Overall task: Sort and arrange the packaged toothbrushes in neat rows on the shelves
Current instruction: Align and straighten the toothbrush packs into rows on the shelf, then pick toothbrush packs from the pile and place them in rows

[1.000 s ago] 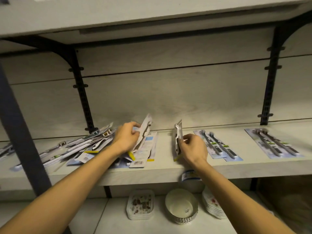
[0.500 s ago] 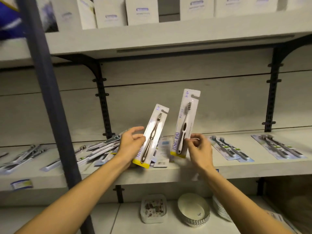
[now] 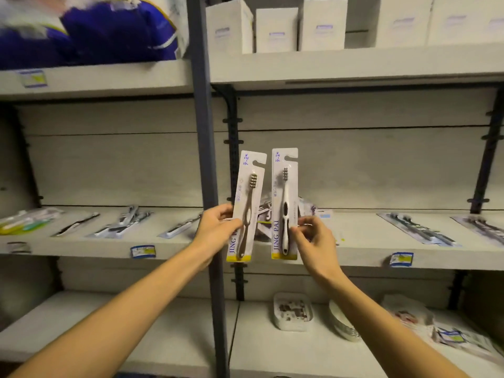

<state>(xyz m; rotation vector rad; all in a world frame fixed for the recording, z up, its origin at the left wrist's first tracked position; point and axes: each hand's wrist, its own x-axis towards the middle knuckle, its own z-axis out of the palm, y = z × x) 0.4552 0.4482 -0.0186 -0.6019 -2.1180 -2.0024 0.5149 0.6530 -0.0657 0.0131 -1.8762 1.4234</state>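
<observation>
My left hand (image 3: 215,230) grips a packaged toothbrush with a brownish handle (image 3: 249,197), held upright in front of the shelf post. My right hand (image 3: 311,238) pinches the edge of a second pack with a white and black toothbrush (image 3: 285,197), also upright, side by side with the first. Both cards read JING PAI. Behind them a loose pile of packs (image 3: 266,211) lies on the middle shelf (image 3: 354,257), mostly hidden. More packs lie flat at the right (image 3: 420,227) and on the left bay (image 3: 122,222).
A grey vertical post (image 3: 207,159) divides the two shelf bays. White boxes (image 3: 275,28) stand on the top shelf, and a blue bag (image 3: 109,31) sits at the upper left. Small dishes (image 3: 293,312) and bowls sit on the lower shelf. Price tags (image 3: 401,259) hang on the shelf edge.
Both hands lifted one pack each from the shelf pile and raised them upright, side by side. The view tilted up and drew back, showing the top shelf and the left bay.
</observation>
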